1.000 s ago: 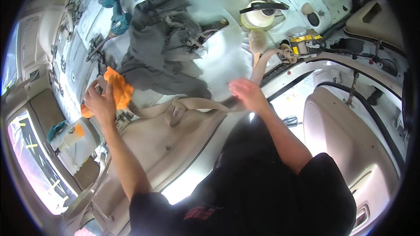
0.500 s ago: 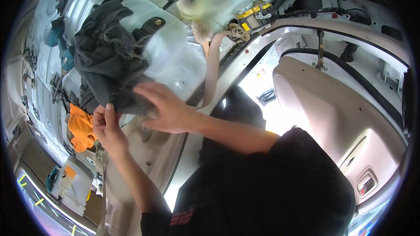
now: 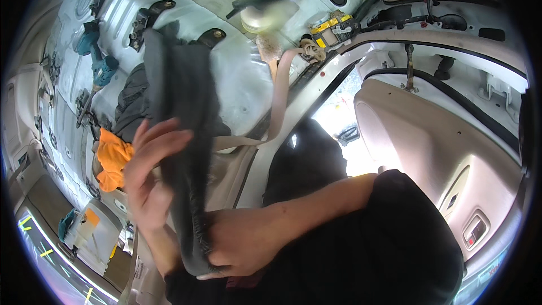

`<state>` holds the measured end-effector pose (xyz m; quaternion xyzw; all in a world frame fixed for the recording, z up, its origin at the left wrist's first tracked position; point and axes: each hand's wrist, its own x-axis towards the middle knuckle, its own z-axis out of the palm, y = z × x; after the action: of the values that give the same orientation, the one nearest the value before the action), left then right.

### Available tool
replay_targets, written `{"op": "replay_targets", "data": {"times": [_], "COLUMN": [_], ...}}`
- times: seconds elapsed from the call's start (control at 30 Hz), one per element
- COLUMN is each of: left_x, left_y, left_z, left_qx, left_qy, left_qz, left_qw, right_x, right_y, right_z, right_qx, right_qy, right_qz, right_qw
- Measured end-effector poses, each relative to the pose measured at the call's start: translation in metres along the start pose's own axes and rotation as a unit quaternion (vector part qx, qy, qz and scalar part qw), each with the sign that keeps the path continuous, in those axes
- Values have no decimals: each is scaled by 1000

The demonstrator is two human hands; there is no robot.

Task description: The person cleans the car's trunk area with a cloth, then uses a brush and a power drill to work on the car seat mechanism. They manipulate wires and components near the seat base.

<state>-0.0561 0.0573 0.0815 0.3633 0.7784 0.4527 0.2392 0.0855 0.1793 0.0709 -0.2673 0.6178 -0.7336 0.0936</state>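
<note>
My right hand point(image 3: 243, 240) is closed on a dark grey cloth point(image 3: 186, 152), held up in a long, blurred strip across the middle of the view. My left hand point(image 3: 149, 175) has its fingers curved and apart alongside the cloth's left edge, partly blurred. Behind it an orange cloth point(image 3: 111, 161) lies on the bare metal beside darker bunched fabric point(image 3: 132, 96).
A teal power tool point(image 3: 101, 68) lies upper left. A pale round container point(image 3: 254, 22), brush point(image 3: 268, 48) and yellow-labelled box point(image 3: 333, 33) sit farther back, near a beige strap point(image 3: 276, 107). An open door with beige trim point(image 3: 415, 124) stands at right.
My hands left the orange cloth's area and took up the grey cloth, which now hangs raised toward me. My right hand moved down and closed on it; my left fingers loosened.
</note>
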Motion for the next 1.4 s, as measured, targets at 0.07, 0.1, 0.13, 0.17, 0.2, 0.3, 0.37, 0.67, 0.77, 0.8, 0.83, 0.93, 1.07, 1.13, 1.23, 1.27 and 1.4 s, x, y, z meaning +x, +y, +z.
{"op": "replay_targets", "data": {"times": [0.07, 0.1, 0.13, 0.17, 0.2, 0.3, 0.37, 0.67, 0.77, 0.8, 0.83, 0.93, 1.07, 1.13, 1.23, 1.27, 1.4], "left_x": [13, 5, -1, -5, -6, -18, -30, 34, 74, 87, 99, 124, 153, 162, 181, 187, 194], "left_y": [-13, -23, -37, -43, -47, -48, -32, -117, -149, -150, -151, -164, -175, -179, -178, -177, -184], "left_z": [2, -3, -8, -15, -15, -12, -2, 162, 216, 232, 242, 274, 285, 287, 287, 282, 268], "left_qx": [77, 105, 128, 151, 148, 169, 243, 240, 256, 227, 201, 207, 150, 186, 211, 176, 89], "left_qy": [-76, -94, -115, -135, -128, -147, -214, -297, -232, -197, -160, 19, -19, -79, -153, -176, -215], "left_qz": [-55, -91, -126, -160, -135, -78, -86, -175, -207, -205, -202, -45, -38, -52, -90, -112, -133], "left_qw": [993, 986, 977, 966, 971, 971, 942, 907, 915, 932, 945, 977, 988, 978, 961, 962, 963], "right_x": [7, 8, 3, -1, -7, -28, -58, -174, -197, -202, -202, -209, -211, -211, -224, -227, -229], "right_y": [-3, -9, -17, -21, -25, -28, -7, 126, 188, 195, 198, 226, 248, 250, 268, 277, 299], "right_z": [-1, -7, -13, -20, -27, -46, -51, -37, -54, -62, -71, -94, -108, -113, -115, -117, -122], "right_qx": [6, -30, -67, -92, -125, -195, -222, 142, 407, 399, 393, 390, 170, 130, 141, 36, -211], "right_qy": [36, 58, 82, 100, 124, 197, 276, 640, 717, 727, 735, 748, 715, 673, 655, 644, 616], "right_qz": [-32, -43, -48, -61, -60, -56, -44, 266, 91, 95, 97, 81, 199, 260, 242, 247, 280], "right_qw": [999, 997, 993, 989, 983, 959, 934, 707, 559, 550, 543, 531, 648, 681, 702, 723, 705]}}
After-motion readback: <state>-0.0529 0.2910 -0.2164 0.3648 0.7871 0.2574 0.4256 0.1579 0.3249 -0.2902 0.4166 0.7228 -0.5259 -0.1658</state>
